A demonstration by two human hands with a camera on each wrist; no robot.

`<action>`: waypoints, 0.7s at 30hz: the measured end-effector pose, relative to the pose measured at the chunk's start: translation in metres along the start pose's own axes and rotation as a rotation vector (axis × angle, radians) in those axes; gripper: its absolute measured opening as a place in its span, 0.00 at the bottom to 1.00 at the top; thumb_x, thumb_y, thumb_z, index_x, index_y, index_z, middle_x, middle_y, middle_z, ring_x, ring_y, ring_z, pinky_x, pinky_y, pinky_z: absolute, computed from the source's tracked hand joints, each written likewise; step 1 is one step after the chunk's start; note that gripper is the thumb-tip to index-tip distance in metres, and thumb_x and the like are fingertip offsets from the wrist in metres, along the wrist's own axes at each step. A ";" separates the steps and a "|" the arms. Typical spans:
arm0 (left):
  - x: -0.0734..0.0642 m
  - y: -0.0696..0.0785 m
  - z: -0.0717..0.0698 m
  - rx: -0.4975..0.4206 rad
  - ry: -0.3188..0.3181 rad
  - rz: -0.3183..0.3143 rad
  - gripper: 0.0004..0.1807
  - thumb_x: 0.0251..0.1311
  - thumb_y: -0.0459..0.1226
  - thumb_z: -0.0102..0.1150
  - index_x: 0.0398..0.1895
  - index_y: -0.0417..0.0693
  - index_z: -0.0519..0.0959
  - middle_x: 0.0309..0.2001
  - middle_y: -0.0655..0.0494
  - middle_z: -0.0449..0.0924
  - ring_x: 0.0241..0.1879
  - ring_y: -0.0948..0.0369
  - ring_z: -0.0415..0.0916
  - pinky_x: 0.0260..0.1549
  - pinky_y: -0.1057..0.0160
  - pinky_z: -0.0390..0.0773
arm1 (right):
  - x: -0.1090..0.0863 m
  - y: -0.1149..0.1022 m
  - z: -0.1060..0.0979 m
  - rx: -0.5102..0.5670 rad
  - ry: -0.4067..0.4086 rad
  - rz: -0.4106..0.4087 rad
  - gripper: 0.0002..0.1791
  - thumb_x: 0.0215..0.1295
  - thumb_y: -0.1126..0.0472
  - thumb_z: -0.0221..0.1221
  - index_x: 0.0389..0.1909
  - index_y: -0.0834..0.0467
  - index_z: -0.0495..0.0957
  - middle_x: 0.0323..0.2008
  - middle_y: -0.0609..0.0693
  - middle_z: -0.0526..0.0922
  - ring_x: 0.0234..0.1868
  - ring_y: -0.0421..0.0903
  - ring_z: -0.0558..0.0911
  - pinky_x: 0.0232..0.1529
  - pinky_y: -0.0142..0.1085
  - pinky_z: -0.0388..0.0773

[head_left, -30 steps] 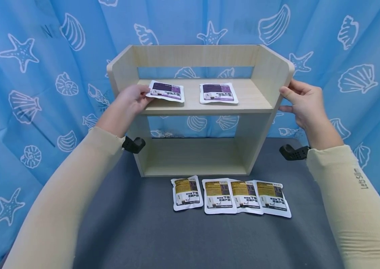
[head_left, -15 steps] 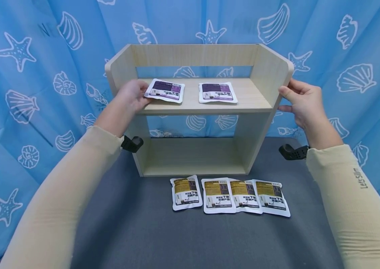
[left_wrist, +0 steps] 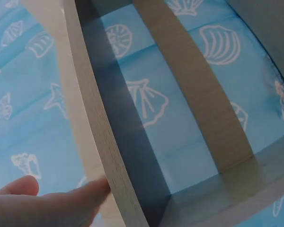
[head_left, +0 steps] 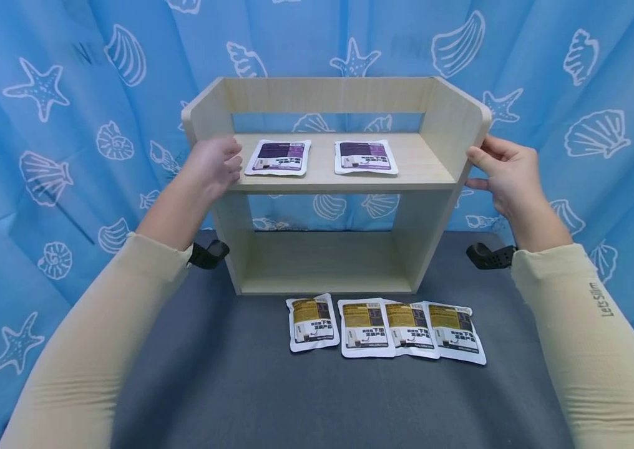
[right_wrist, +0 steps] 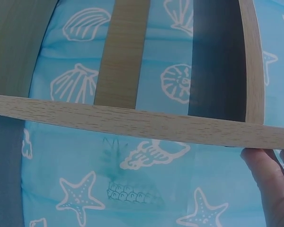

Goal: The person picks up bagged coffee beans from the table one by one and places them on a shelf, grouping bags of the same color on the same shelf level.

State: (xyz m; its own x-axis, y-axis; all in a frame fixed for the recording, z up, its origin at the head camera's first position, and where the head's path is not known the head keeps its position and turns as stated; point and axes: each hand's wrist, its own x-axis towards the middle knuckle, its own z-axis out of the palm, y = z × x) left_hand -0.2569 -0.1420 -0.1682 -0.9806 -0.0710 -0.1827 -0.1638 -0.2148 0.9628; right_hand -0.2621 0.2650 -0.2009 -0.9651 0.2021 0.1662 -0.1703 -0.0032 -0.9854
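A pale wooden two-tier shelf [head_left: 345,186] stands at the back of the grey table. On its upper board lie two white packets with purple labels, a left packet [head_left: 279,157] and a right packet [head_left: 365,156]. My left hand [head_left: 213,167] is just left of the left packet, apart from it and holding nothing, at the shelf's left front edge. In the left wrist view, a fingertip [left_wrist: 102,185] meets the wooden edge. My right hand [head_left: 505,171] grips the right side panel [head_left: 457,128], and its thumb [right_wrist: 261,165] shows at the panel's edge in the right wrist view.
Several white packets with gold labels lie in a row before the shelf: a separate one [head_left: 312,322] on the left and overlapping ones [head_left: 407,330] to its right. A blue shell-patterned curtain [head_left: 317,37] hangs behind and around the grey table [head_left: 306,399].
My left hand has let go of the left purple-labelled packet and drawn back leftward. That packet now lies flat on the upper board. The right hand has stayed put.
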 end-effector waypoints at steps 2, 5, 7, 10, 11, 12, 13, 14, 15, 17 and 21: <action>-0.008 -0.005 -0.007 0.023 -0.017 0.039 0.31 0.75 0.34 0.38 0.78 0.49 0.46 0.78 0.58 0.41 0.74 0.60 0.46 0.69 0.63 0.51 | 0.000 0.000 0.001 -0.004 0.002 -0.001 0.33 0.54 0.52 0.68 0.63 0.49 0.75 0.51 0.45 0.80 0.58 0.45 0.74 0.28 0.29 0.81; -0.020 -0.013 -0.017 0.043 -0.009 0.097 0.30 0.75 0.34 0.40 0.77 0.47 0.50 0.76 0.55 0.49 0.71 0.59 0.54 0.66 0.64 0.58 | -0.001 0.001 0.002 -0.011 0.010 -0.010 0.33 0.55 0.53 0.68 0.64 0.50 0.74 0.50 0.45 0.81 0.58 0.45 0.75 0.28 0.28 0.81; -0.026 -0.019 -0.023 0.048 0.005 0.128 0.29 0.75 0.34 0.40 0.77 0.47 0.52 0.74 0.53 0.54 0.69 0.59 0.60 0.65 0.64 0.62 | -0.002 0.002 0.003 -0.024 0.016 -0.020 0.33 0.56 0.53 0.67 0.65 0.51 0.73 0.50 0.45 0.81 0.58 0.45 0.75 0.28 0.28 0.81; -0.032 -0.029 -0.032 0.073 0.028 0.177 0.28 0.75 0.34 0.41 0.76 0.45 0.54 0.72 0.50 0.59 0.66 0.58 0.65 0.63 0.62 0.65 | -0.005 0.003 0.003 -0.011 0.022 -0.022 0.33 0.57 0.53 0.67 0.65 0.52 0.73 0.53 0.47 0.80 0.59 0.45 0.75 0.28 0.27 0.80; -0.033 -0.033 -0.035 0.079 0.040 0.196 0.28 0.75 0.35 0.41 0.75 0.44 0.55 0.71 0.50 0.61 0.65 0.58 0.67 0.63 0.62 0.66 | -0.006 0.004 0.003 0.004 0.024 -0.023 0.33 0.57 0.54 0.67 0.65 0.52 0.73 0.54 0.48 0.79 0.58 0.45 0.76 0.28 0.27 0.81; -0.034 -0.037 -0.037 0.071 0.052 0.210 0.27 0.74 0.35 0.42 0.75 0.44 0.57 0.70 0.49 0.62 0.64 0.58 0.68 0.63 0.61 0.66 | -0.007 0.004 0.002 0.025 0.025 -0.022 0.32 0.57 0.54 0.67 0.65 0.52 0.74 0.54 0.48 0.79 0.56 0.44 0.77 0.29 0.28 0.81; -0.035 -0.042 -0.039 0.072 0.065 0.229 0.26 0.74 0.35 0.42 0.74 0.44 0.58 0.69 0.48 0.64 0.63 0.57 0.69 0.63 0.60 0.66 | -0.009 0.004 0.000 0.055 0.026 -0.024 0.32 0.57 0.55 0.67 0.64 0.53 0.74 0.53 0.48 0.80 0.54 0.44 0.79 0.28 0.29 0.81; -0.035 -0.047 -0.041 0.076 0.083 0.247 0.25 0.74 0.35 0.43 0.73 0.43 0.60 0.67 0.48 0.65 0.62 0.58 0.70 0.62 0.60 0.67 | -0.011 0.003 -0.002 0.093 0.027 -0.025 0.32 0.57 0.56 0.67 0.64 0.53 0.74 0.52 0.48 0.81 0.51 0.43 0.81 0.28 0.30 0.81; -0.035 -0.051 -0.043 0.083 0.105 0.269 0.24 0.74 0.35 0.44 0.71 0.43 0.62 0.65 0.49 0.67 0.60 0.58 0.71 0.62 0.59 0.68 | -0.012 0.003 -0.005 0.126 0.026 -0.029 0.32 0.57 0.56 0.67 0.64 0.54 0.74 0.52 0.48 0.81 0.47 0.42 0.82 0.28 0.31 0.82; -0.034 -0.061 -0.047 0.101 0.151 0.310 0.23 0.73 0.34 0.46 0.69 0.42 0.65 0.59 0.50 0.71 0.57 0.58 0.72 0.60 0.59 0.70 | -0.016 0.002 -0.011 0.167 0.025 -0.044 0.33 0.57 0.57 0.67 0.65 0.55 0.73 0.51 0.48 0.82 0.41 0.40 0.85 0.27 0.33 0.82; -0.030 -0.081 -0.055 0.215 0.258 0.390 0.22 0.71 0.32 0.49 0.67 0.40 0.67 0.51 0.54 0.71 0.50 0.61 0.70 0.54 0.62 0.72 | -0.026 0.000 -0.023 0.147 0.023 -0.055 0.36 0.57 0.56 0.67 0.68 0.54 0.69 0.54 0.47 0.81 0.36 0.39 0.86 0.27 0.33 0.82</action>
State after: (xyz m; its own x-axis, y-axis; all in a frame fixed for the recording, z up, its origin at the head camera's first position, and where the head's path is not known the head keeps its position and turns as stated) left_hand -0.2084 -0.1757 -0.2512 -0.9193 -0.3494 0.1811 0.1638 0.0788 0.9833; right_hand -0.2328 0.2821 -0.2059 -0.9490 0.2284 0.2175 -0.2520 -0.1343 -0.9584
